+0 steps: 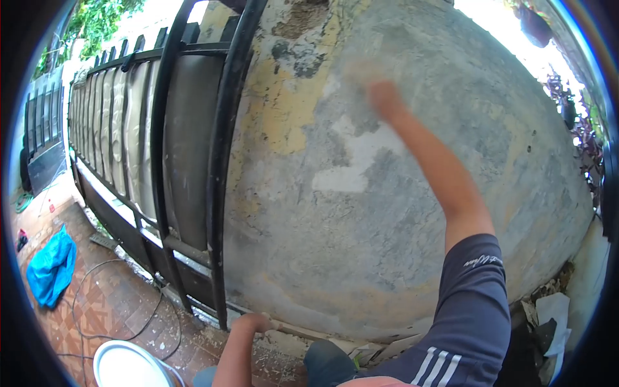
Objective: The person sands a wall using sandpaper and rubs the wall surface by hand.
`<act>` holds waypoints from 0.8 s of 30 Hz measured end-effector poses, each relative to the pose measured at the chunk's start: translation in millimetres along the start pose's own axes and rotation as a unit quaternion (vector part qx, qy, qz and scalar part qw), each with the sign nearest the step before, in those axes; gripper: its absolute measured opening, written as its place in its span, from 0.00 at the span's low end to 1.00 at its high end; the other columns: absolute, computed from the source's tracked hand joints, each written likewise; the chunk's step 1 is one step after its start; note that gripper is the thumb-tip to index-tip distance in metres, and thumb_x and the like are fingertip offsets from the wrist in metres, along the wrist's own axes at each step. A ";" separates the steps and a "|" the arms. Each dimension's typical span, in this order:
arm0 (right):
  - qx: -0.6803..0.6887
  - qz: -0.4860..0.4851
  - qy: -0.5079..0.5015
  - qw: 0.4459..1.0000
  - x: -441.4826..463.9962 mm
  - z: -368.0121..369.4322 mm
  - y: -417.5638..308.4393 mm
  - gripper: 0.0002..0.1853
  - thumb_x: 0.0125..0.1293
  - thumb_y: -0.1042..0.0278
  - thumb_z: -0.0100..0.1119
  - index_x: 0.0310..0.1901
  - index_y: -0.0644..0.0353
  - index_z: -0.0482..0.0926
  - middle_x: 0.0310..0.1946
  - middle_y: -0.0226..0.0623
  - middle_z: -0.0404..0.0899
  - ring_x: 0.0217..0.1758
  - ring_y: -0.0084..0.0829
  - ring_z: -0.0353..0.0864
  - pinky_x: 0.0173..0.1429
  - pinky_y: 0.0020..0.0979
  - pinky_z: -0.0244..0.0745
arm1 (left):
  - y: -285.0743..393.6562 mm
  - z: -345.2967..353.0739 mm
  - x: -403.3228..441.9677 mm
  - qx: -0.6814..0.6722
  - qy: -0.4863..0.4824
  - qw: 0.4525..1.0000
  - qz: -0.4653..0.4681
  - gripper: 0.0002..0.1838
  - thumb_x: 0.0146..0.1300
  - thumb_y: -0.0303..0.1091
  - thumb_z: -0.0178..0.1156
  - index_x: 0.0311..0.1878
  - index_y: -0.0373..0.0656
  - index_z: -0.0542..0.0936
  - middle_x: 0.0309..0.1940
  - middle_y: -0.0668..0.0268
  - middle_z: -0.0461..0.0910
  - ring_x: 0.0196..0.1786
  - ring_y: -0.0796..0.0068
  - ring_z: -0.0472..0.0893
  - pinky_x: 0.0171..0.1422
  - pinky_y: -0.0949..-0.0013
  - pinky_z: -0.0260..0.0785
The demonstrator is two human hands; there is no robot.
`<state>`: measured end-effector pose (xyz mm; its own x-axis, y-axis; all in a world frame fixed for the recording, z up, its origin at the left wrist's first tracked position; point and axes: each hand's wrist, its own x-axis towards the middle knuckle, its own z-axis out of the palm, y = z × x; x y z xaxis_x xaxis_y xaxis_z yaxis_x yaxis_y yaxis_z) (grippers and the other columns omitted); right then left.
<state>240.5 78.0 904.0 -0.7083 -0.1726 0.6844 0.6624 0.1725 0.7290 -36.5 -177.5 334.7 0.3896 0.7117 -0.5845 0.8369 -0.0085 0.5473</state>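
Observation:
My right hand is raised against the upper part of a weathered grey wall, at the end of an outstretched arm. Motion smears its fingers, and a pale blur lies just beyond them on the wall; whether this is a held tool or the fingers I cannot make out. Low down, my left hand is near the foot of the wall, close to the bottom of a black metal gate post. Its fingers are mostly hidden from this angle. Patches of yellow paint and a whitish smooth patch mark the wall.
A black metal fence runs off to the left. On the tiled floor stand a white bucket, a black cable and a blue cloth or bag. Debris lies by the wall's right corner.

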 end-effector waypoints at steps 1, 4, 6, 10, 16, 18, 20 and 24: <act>0.010 -0.017 -0.046 0.999 6.7 -7.4 14.5 0.15 0.63 0.73 0.46 0.47 0.66 0.80 0.48 0.57 0.80 0.51 0.48 0.80 0.55 0.47 0.73 | -0.7 -2.1 9.0 -0.011 -0.023 1.000 -0.005 0.44 0.58 0.69 0.57 0.62 0.36 0.77 0.50 0.50 0.83 0.59 0.51 0.78 0.64 0.53 0.67; -0.030 0.133 -0.239 0.961 61.8 -71.6 40.0 0.17 0.62 0.74 0.46 0.50 0.65 0.80 0.52 0.56 0.79 0.56 0.46 0.79 0.61 0.45 0.73 | 2.5 -5.7 6.7 -0.007 0.029 0.999 -0.024 0.46 0.55 0.71 0.58 0.61 0.35 0.77 0.50 0.49 0.83 0.57 0.50 0.79 0.62 0.54 0.68; -0.098 0.295 -0.312 0.898 80.1 -97.0 37.0 0.17 0.63 0.75 0.46 0.50 0.64 0.80 0.53 0.53 0.79 0.57 0.45 0.80 0.61 0.43 0.74 | -2.6 1.8 25.9 -0.002 0.035 0.999 -0.002 0.47 0.54 0.71 0.59 0.62 0.36 0.77 0.49 0.48 0.83 0.57 0.51 0.79 0.61 0.54 0.69; -0.014 -0.019 0.004 1.000 53.0 -53.6 21.6 0.13 0.63 0.76 0.47 0.42 0.64 0.83 0.40 0.50 0.84 0.42 0.45 0.85 0.46 0.42 0.80 | 3.9 -3.9 29.9 -0.056 0.050 0.996 0.057 0.38 0.57 0.64 0.62 0.60 0.40 0.78 0.47 0.52 0.84 0.53 0.58 0.82 0.56 0.57 0.72; 0.015 -0.027 0.067 0.997 131.0 -84.9 80.6 0.15 0.58 0.78 0.51 0.47 0.63 0.81 0.43 0.48 0.82 0.45 0.44 0.82 0.44 0.43 0.77 | 18.3 -7.5 -27.3 -0.233 0.085 0.964 0.097 0.18 0.66 0.44 0.60 0.51 0.41 0.82 0.36 0.59 0.85 0.39 0.73 0.84 0.44 0.66 0.76; 0.012 0.002 0.026 1.000 136.1 -70.9 77.3 0.16 0.58 0.78 0.52 0.49 0.62 0.80 0.45 0.48 0.82 0.46 0.43 0.82 0.44 0.42 0.77 | -17.3 27.7 -13.2 -0.396 0.178 0.898 0.073 0.13 0.66 0.39 0.60 0.48 0.42 0.83 0.35 0.60 0.85 0.37 0.73 0.83 0.43 0.69 0.75; 0.117 -0.008 -0.103 0.988 103.4 -59.5 49.6 0.17 0.58 0.78 0.53 0.49 0.60 0.80 0.44 0.48 0.82 0.45 0.41 0.82 0.42 0.40 0.78 | -12.7 46.5 -71.0 -0.513 0.295 0.805 0.027 0.11 0.66 0.36 0.60 0.47 0.41 0.83 0.35 0.62 0.84 0.36 0.73 0.82 0.43 0.69 0.75; 0.293 -0.153 -0.076 0.941 151.1 -84.0 71.4 0.15 0.64 0.77 0.52 0.51 0.54 0.80 0.48 0.42 0.82 0.47 0.36 0.83 0.45 0.37 0.82 | -25.0 72.8 -181.2 -0.557 0.372 0.735 -0.104 0.14 0.63 0.30 0.63 0.51 0.39 0.77 0.31 0.64 0.81 0.30 0.76 0.79 0.34 0.72 0.73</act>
<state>201.2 -17.3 1060.1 -0.9005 -0.1684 0.4010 0.2046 0.6497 0.7322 -100.0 -357.4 383.3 -0.3667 0.8066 -0.4635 -0.1475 0.4415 0.8851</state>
